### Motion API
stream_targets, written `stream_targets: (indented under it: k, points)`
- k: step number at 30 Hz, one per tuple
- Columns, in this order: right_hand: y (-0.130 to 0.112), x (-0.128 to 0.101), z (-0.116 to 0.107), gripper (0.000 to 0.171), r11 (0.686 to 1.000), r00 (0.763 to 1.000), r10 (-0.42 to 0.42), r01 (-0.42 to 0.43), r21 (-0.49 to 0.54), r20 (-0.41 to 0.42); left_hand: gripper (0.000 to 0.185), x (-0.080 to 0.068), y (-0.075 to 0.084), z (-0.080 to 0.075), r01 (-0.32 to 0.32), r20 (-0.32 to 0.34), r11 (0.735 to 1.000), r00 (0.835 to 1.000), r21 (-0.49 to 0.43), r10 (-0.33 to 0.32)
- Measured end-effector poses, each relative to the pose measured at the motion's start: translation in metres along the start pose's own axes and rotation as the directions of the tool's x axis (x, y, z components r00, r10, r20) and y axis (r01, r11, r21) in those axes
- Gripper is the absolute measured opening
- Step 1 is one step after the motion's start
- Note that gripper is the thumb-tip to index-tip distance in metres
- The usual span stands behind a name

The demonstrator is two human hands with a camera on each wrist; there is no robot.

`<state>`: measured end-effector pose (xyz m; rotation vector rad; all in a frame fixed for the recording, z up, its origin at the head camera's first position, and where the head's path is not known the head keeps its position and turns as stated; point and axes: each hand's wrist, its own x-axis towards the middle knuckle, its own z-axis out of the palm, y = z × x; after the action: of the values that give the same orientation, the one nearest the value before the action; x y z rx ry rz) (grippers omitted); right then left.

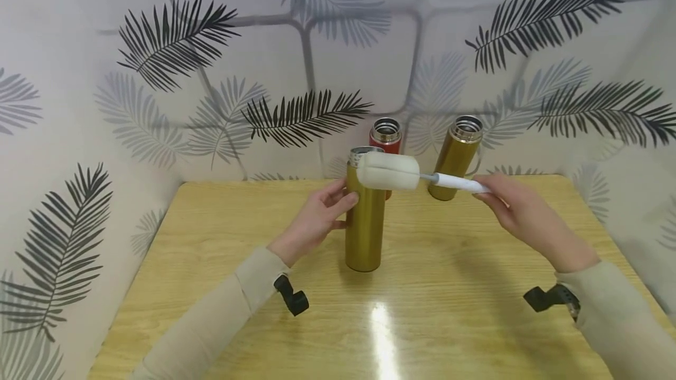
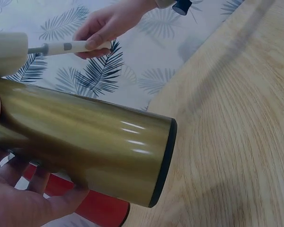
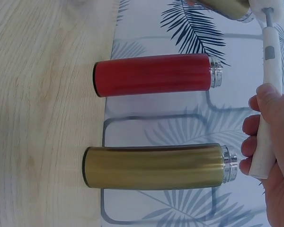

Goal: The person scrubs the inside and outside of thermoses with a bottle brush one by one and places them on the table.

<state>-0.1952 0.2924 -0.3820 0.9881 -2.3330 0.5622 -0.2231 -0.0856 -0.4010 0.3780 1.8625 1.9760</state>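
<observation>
A tall gold flask stands open-topped in the middle of the wooden table. My left hand grips its side, with the thumb and fingers wrapped round the gold flask. My right hand holds a white bottle brush by its handle. The brush's sponge head lies sideways at the flask's mouth, outside it. In the right wrist view my right hand is curled round the handle.
A red flask and a second gold flask stand open at the table's back edge, against a leaf-patterned wall. In the right wrist view the red flask and the gold flask stand side by side.
</observation>
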Motion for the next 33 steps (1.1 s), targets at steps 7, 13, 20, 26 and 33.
stream_targets:
  k: [7,13,20,26,33]
  points:
    - [0.002,-0.005,0.008,0.055,1.0,1.0,-0.024,0.024,0.016,-0.01,0.058,0.001,0.0,-0.001,-0.004,-0.002,1.0,1.0,0.013,0.004]
    - [0.0,-0.013,0.024,0.054,0.997,0.998,-0.059,0.058,0.05,0.017,0.061,0.003,0.001,-0.003,0.029,-0.043,0.995,0.999,-0.094,-0.034]
    - [-0.004,-0.022,0.035,0.048,0.992,0.991,-0.056,0.042,0.115,0.123,0.058,0.006,0.004,-0.01,0.007,-0.074,0.991,0.997,-0.131,-0.017]
    - [-0.002,-0.033,0.04,0.032,0.992,0.981,-0.085,0.067,0.107,0.174,0.054,0.008,0.005,-0.015,-0.016,-0.1,0.987,0.995,-0.157,0.0]
    - [-0.001,-0.041,0.043,0.051,0.994,0.977,-0.104,0.094,0.063,0.188,0.051,0.01,0.005,-0.02,-0.044,-0.119,0.982,0.993,-0.184,0.022]
